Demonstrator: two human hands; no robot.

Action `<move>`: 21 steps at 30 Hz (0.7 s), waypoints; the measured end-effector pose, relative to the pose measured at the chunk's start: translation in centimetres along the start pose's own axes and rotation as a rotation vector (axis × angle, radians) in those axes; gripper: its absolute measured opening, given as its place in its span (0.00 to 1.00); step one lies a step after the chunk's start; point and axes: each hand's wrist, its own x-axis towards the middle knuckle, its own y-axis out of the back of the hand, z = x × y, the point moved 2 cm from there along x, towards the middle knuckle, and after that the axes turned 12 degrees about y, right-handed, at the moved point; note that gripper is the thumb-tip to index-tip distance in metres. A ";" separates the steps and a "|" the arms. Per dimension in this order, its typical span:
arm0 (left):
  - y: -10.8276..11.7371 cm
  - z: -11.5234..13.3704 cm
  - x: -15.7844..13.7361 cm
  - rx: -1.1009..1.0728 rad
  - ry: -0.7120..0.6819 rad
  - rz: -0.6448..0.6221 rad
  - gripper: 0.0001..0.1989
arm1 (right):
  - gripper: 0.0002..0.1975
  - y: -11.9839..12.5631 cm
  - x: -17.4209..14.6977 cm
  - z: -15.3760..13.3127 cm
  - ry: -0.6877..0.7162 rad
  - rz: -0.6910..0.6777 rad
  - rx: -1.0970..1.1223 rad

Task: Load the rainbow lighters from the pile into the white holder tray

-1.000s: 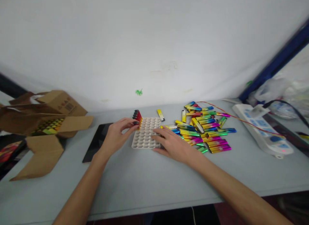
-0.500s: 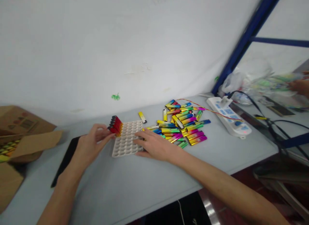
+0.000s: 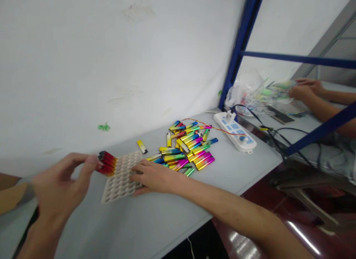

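A white tray (image 3: 125, 177) with rows of round holes lies on the table. Several red-to-yellow lighters (image 3: 108, 160) with black tops stand in a row at its left end. My left hand (image 3: 72, 177) is at that row, thumb and forefinger pinched at the nearest red lighter; the exact contact is blurred. My right hand (image 3: 151, 176) lies across the tray's right edge, fingers spread and resting on it. Right of the tray is a loose pile of metallic multicoloured lighters (image 3: 191, 144). One yellow-and-white lighter (image 3: 142, 146) lies apart behind the tray.
A white power strip (image 3: 236, 131) with plugs and cables lies right of the pile. A blue metal frame (image 3: 239, 51) rises behind it. Beyond, a co-worker's hands (image 3: 306, 89) are over plastic bags (image 3: 258, 99). Cardboard flaps (image 3: 12, 197) show at left.
The view has turned to the right, bringing more of the co-worker into sight and most of the cardboard box out of it. My right hand stays on the tray; my left stays beside the red lighters.
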 end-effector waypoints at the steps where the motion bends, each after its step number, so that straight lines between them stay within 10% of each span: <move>1: -1.0 1.4 0.6 -0.024 -0.027 -0.065 0.15 | 0.23 0.0 0.0 0.0 -0.002 -0.004 -0.007; 9: -15.1 10.1 6.7 -0.073 -0.287 -0.668 0.19 | 0.26 3.4 -0.7 -0.9 0.057 0.071 -0.055; 15: -24.6 13.8 7.8 0.095 -0.571 -0.772 0.14 | 0.33 6.2 -0.4 -2.9 0.196 0.010 0.107; 21: -27.2 13.8 7.2 0.113 -0.594 -0.811 0.14 | 0.20 6.4 1.1 -4.3 0.352 -0.097 0.315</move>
